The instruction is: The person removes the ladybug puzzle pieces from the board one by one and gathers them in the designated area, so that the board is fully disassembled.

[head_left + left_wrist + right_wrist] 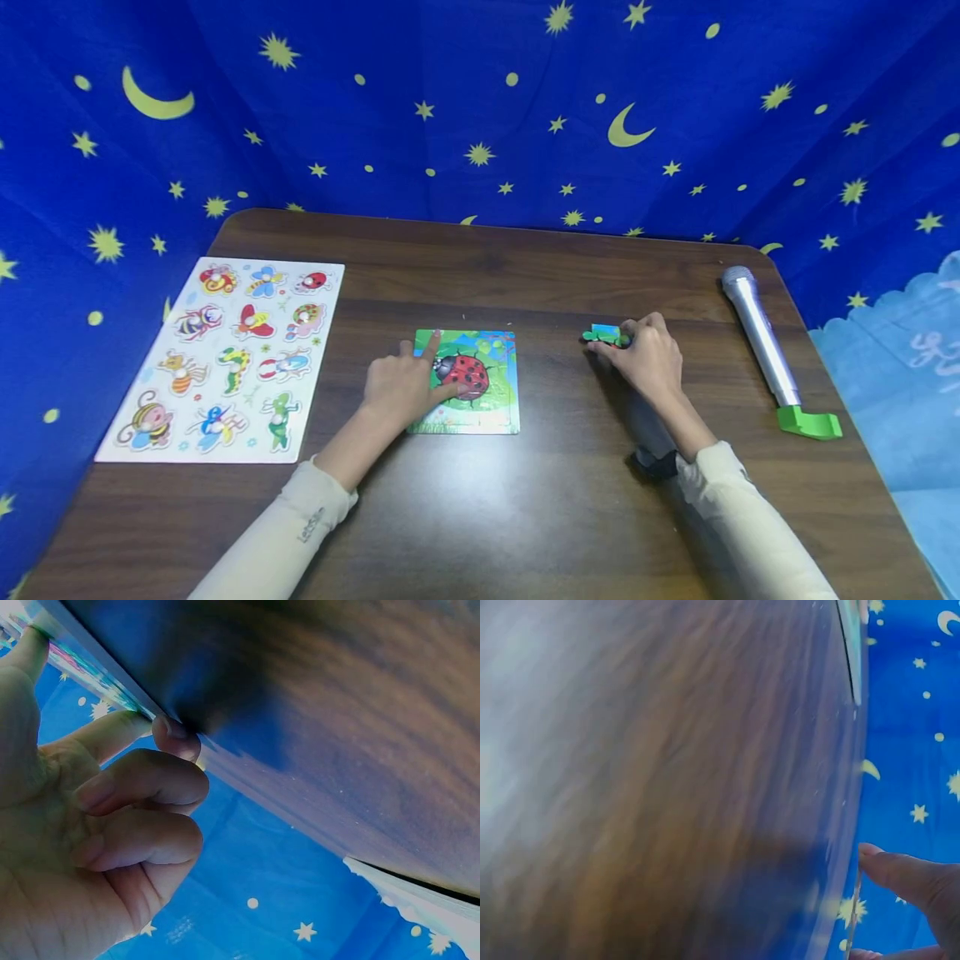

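Note:
A square ladybug jigsaw puzzle [497, 402] lies on the table in the head view. My left hand [399, 385] rests on its left part, thumb and index finger stretched over the picture. In the left wrist view, the index finger and thumb touch the puzzle, the middle fingertip meets its edge and the other fingers are curled. To the right, my right hand [649, 360] pinches a green and blue puzzle piece [604, 333] just off the tabletop. The right wrist view shows only a thin edge between thumb and finger; whether several pieces are held I cannot tell.
A white insect peg-puzzle board [225, 367] lies at the left of the brown wooden table [465, 517]. Near the right edge is a silver toy microphone [763, 337], its lower end by a green block [810, 423]. A blue starry curtain [480, 108] hangs behind.

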`<action>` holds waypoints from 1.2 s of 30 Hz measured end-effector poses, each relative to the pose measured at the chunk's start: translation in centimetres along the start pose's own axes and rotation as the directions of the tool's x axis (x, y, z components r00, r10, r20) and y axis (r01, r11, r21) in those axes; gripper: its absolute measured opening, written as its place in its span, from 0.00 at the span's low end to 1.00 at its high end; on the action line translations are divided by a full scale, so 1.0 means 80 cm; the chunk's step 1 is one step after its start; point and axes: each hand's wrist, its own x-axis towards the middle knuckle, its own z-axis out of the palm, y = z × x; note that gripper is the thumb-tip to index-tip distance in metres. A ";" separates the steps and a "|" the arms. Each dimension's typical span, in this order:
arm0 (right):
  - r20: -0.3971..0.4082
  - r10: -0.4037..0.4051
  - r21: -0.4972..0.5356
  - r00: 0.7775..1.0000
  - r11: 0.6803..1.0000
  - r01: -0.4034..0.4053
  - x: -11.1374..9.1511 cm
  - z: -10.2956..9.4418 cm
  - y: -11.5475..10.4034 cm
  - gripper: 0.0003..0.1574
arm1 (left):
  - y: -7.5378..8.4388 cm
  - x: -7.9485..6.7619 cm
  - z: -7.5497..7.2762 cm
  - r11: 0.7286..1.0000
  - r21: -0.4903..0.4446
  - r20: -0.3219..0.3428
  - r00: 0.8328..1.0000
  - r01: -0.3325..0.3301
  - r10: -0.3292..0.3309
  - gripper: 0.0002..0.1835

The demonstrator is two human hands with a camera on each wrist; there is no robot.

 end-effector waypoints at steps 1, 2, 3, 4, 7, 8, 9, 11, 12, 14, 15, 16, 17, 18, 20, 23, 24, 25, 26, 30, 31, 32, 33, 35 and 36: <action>0.013 0.010 0.000 1.000 1.000 -0.010 -0.001 0.000 0.002 0.41 | -0.001 -0.001 0.000 1.000 -0.002 0.002 1.000 0.002 -0.002 0.52; 0.026 0.017 -0.001 1.000 1.000 -0.017 -0.001 0.000 0.004 0.41 | -0.002 -0.001 0.000 1.000 -0.004 0.003 1.000 0.003 -0.003 0.52; 0.040 0.024 -0.002 0.999 1.000 -0.024 -0.002 0.000 0.006 0.41 | -0.002 -0.002 0.000 1.000 -0.004 0.004 1.000 0.005 -0.005 0.52; 0.055 0.029 -0.002 0.998 1.000 -0.029 -0.002 0.000 0.006 0.41 | -0.003 -0.002 -0.001 1.000 -0.005 0.004 1.000 0.006 -0.006 0.52; 0.093 0.043 0.000 0.995 0.999 -0.043 -0.003 0.002 0.008 0.43 | -0.004 -0.004 -0.001 1.000 -0.005 0.002 1.000 0.003 -0.003 0.52; 0.101 0.048 0.003 0.994 0.999 -0.049 -0.003 0.003 0.009 0.43 | -0.004 -0.004 -0.001 1.000 -0.001 0.000 1.000 0.002 -0.002 0.52; 0.108 0.051 0.007 0.993 0.999 -0.052 -0.003 0.003 0.009 0.43 | -0.005 -0.004 -0.002 1.000 0.002 -0.002 1.000 0.000 0.000 0.52; 0.112 0.053 0.016 0.992 0.998 -0.056 -0.003 0.002 0.008 0.44 | -0.006 -0.005 -0.002 1.000 0.008 -0.007 1.000 -0.005 0.005 0.52; 0.111 0.053 0.021 0.992 0.998 -0.056 -0.003 0.001 0.008 0.44 | -0.006 -0.005 -0.002 1.000 0.010 -0.009 1.000 -0.009 0.009 0.52; 0.108 0.051 0.037 0.993 0.998 -0.056 -0.003 0.000 0.004 0.43 | -0.009 -0.005 -0.003 1.000 0.011 -0.008 1.000 -0.013 0.013 0.52; 0.109 0.046 0.047 0.993 0.998 -0.051 -0.004 -0.001 0.001 0.44 | -0.010 -0.006 -0.004 1.000 0.005 -0.010 1.000 -0.013 0.013 0.52; 0.105 0.036 0.057 0.994 0.998 -0.042 -0.004 -0.001 -0.003 0.44 | -0.012 -0.006 -0.005 1.000 -0.001 -0.012 1.000 -0.013 0.012 0.52; 0.099 0.021 0.068 0.995 0.997 -0.028 -0.005 0.000 -0.007 0.44 | -0.015 -0.006 -0.006 1.000 -0.015 -0.018 1.000 -0.009 0.008 0.53; 0.092 0.006 0.081 0.996 0.997 -0.013 -0.005 0.001 -0.012 0.45 | -0.018 -0.007 -0.007 1.000 -0.029 -0.025 1.000 0.000 0.000 0.53; 0.086 -0.039 0.103 0.996 0.994 0.030 -0.006 0.005 -0.026 0.46 | -0.025 -0.008 -0.009 0.998 -0.062 -0.037 0.999 0.020 -0.023 0.53; 0.081 -0.118 0.123 0.990 0.987 0.107 -0.007 0.013 -0.053 0.47 | -0.038 -0.012 -0.009 0.994 -0.101 -0.047 0.998 0.035 -0.040 0.54; 0.083 -0.146 0.130 0.986 0.982 0.135 -0.007 0.016 -0.063 0.47 | -0.042 -0.014 -0.009 0.993 -0.110 -0.041 0.998 0.034 -0.039 0.54; 0.087 -0.179 0.140 0.980 0.976 0.166 -0.007 0.020 -0.074 0.46 | -0.045 -0.015 -0.008 0.992 -0.119 -0.030 0.999 0.032 -0.035 0.55; 0.097 -0.209 0.152 0.973 0.969 0.193 -0.007 0.023 -0.085 0.46 | -0.047 -0.017 -0.007 0.992 -0.123 -0.019 0.999 0.027 -0.030 0.55; 0.142 -0.343 0.216 0.929 0.926 0.309 -0.007 0.041 -0.131 0.45 | -0.051 -0.018 -0.005 0.992 -0.127 0.028 0.999 0.023 -0.019 0.55; 0.160 -0.375 0.233 0.913 0.913 0.334 -0.008 0.046 -0.142 0.44 | -0.050 -0.018 -0.005 0.992 -0.122 0.036 0.999 0.025 -0.021 0.55; 0.180 -0.405 0.246 0.897 0.901 0.357 -0.008 0.051 -0.153 0.44 | -0.050 -0.018 -0.005 0.993 -0.115 0.041 0.999 0.027 -0.022 0.55; 0.198 -0.434 0.255 0.879 0.888 0.381 -0.008 0.056 -0.162 0.44 | -0.049 -0.017 -0.006 0.993 -0.111 0.045 0.999 0.029 -0.024 0.54; 0.235 -0.490 0.261 0.840 0.864 0.431 -0.009 0.065 -0.178 0.43 | -0.048 -0.015 -0.006 0.994 -0.106 0.053 0.998 0.031 -0.026 0.54; 0.249 -0.511 0.257 0.822 0.854 0.453 -0.009 0.068 -0.184 0.42 | -0.047 -0.014 -0.006 0.994 -0.104 0.058 0.998 0.033 -0.027 0.54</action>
